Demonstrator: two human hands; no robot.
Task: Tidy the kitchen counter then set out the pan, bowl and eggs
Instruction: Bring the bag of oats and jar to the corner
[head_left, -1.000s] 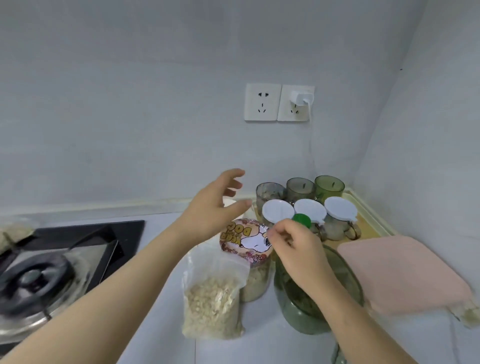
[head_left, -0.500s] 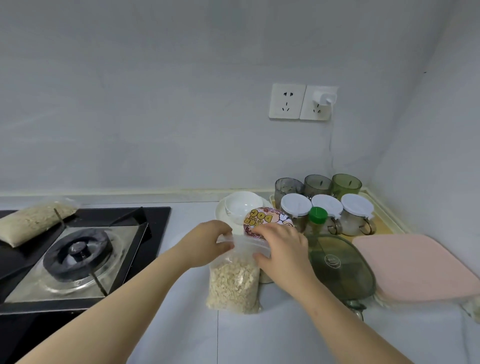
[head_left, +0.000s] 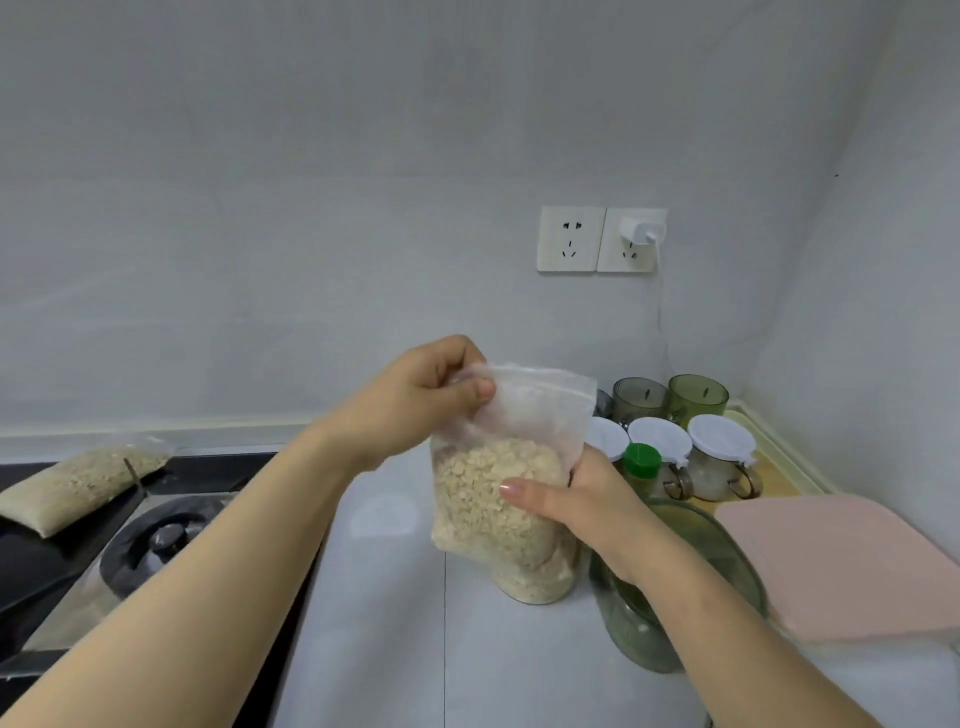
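Observation:
A clear plastic bag of oat flakes (head_left: 498, 499) is lifted above the white counter (head_left: 384, 597). My left hand (head_left: 421, 400) pinches the bag's top left corner. My right hand (head_left: 576, 499) grips the bag's right side, thumb across the front. Behind and below the bag stands a jar of the same flakes (head_left: 535, 587), mostly hidden. A green glass bowl (head_left: 654, 634) sits under my right forearm. No pan or eggs are in view.
A second flake bag (head_left: 78, 483) lies on the gas hob (head_left: 130, 545) at left. Green glasses (head_left: 696, 397), white-lidded jars (head_left: 719, 457) and a green-capped bottle (head_left: 641, 467) fill the back right corner. A pink board (head_left: 852, 561) lies at right.
Both hands took hold of the flake bag and raised it off the counter; it now hides the patterned jar lid and the white bowl behind.

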